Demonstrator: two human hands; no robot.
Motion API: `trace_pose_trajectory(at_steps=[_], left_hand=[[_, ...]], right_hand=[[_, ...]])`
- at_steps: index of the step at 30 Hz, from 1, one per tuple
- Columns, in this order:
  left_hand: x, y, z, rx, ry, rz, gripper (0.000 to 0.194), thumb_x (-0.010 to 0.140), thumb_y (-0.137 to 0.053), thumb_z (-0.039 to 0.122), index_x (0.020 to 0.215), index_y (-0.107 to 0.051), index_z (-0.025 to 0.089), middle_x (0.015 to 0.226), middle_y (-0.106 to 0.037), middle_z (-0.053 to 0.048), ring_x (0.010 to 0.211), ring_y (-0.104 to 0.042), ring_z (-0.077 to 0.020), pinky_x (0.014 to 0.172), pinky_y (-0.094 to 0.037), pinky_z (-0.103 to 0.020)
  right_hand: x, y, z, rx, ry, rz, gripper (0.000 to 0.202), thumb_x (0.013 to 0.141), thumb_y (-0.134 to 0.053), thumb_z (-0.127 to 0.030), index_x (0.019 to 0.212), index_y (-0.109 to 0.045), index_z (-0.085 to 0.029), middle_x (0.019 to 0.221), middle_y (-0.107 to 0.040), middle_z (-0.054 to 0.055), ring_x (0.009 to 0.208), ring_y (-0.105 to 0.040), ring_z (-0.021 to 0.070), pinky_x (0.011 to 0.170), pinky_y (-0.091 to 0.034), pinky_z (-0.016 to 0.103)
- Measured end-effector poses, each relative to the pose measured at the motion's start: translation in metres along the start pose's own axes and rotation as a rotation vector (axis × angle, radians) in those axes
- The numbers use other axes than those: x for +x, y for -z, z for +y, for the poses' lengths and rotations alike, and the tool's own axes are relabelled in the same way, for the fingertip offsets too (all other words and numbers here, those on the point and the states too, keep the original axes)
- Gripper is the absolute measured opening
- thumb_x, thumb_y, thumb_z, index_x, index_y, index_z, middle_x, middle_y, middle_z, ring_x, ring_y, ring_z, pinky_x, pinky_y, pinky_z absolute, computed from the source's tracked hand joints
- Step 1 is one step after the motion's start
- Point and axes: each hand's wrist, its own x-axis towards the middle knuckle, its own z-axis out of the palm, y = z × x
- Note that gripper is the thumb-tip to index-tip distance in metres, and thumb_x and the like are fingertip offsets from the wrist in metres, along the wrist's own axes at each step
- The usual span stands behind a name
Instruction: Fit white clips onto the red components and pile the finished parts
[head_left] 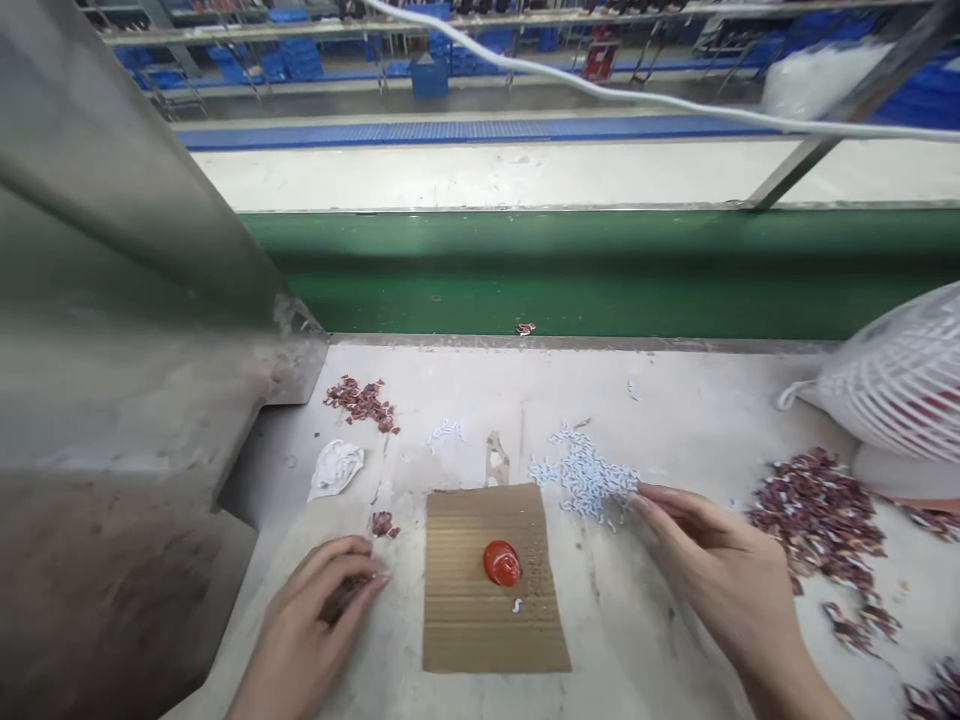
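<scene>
A cardboard piece [450, 620] lies between my hands, with a red blob [501, 563] on it and one small light-blue piece [517, 605] below the blob. My left hand [322, 610] is left of the cardboard, its fingers curled together; what they hold, if anything, is too small to name. Just beyond it sit a few dark red pieces [384, 524]. My right hand [712, 570] reaches to the right edge of a pile of light-blue pieces [589, 475], thumb and forefinger pinched there; anything between the tips is too small to tell.
A dark red pile [821, 510] and a white mesh sack [900, 380] are at the right. Crumpled white paper [337, 467] and another red pile [361, 402] lie at the left, near a metal housing [135, 380]. A green belt [480, 270] runs behind the table.
</scene>
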Motion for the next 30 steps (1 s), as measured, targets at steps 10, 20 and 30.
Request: trace_pose_trajectory(at_steps=[10, 20, 30], left_hand=[[-0.003, 0.019, -0.002, -0.295, 0.455, 0.024, 0.019, 0.074, -0.085, 0.045, 0.082, -0.086, 0.028, 0.106, -0.085, -0.007, 0.097, -0.081, -0.0295, 0.079, -0.067, -0.030], [0.005, -0.012, 0.091, -1.001, 0.350, -0.136, 0.016, 0.092, -0.075, 0.037, 0.098, -0.086, 0.028, 0.082, -0.075, -0.006, 0.070, -0.070, -0.0164, 0.062, -0.060, -0.024], [0.012, -0.049, 0.115, -0.571, -0.368, 0.160, 0.015, 0.093, -0.077, 0.024, 0.108, -0.075, 0.026, 0.064, -0.064, 0.002, 0.052, -0.052, -0.0138, 0.049, -0.050, -0.027]], right_hand=[[-0.067, -0.021, -0.056, 0.821, -0.543, -0.204, 0.025, 0.072, -0.094, -0.045, 0.085, -0.081, -0.028, 0.070, -0.067, -0.002, 0.046, -0.033, 0.0024, 0.044, -0.034, 0.014], [-0.106, -0.041, -0.090, 1.044, -0.784, -0.425, 0.023, 0.068, -0.098, -0.042, 0.083, -0.084, -0.030, 0.069, -0.073, -0.002, 0.042, -0.018, -0.0010, 0.041, -0.021, 0.013], [-0.129, -0.052, -0.072, 1.029, -0.813, -0.558, 0.038, 0.074, -0.091, -0.054, 0.097, -0.076, -0.028, 0.047, -0.047, -0.011, 0.036, -0.021, 0.0024, 0.039, -0.029, 0.016]])
